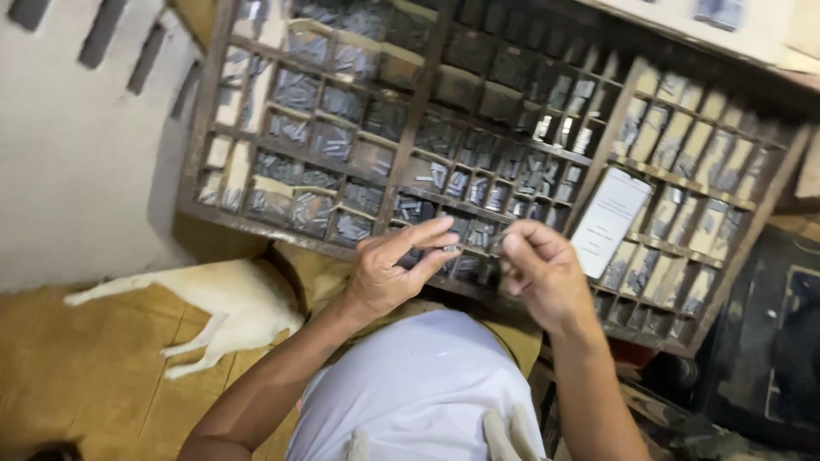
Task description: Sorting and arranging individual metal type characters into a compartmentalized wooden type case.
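Observation:
A large wooden type case with many small compartments of grey metal type pieces tilts in front of me. My left hand hovers over its near edge, fingers curled, with a small dark metal piece pinched at the fingertips. Beside it, my right hand is closed around small metal pieces, its fingertips almost touching those of the left. The motion blur hides exactly what each hand grips.
A white sheet of paper leans on the case's right section. A pale dog lies on the wooden floor at lower left, beside a whitish wall. Dark machinery stands at the right.

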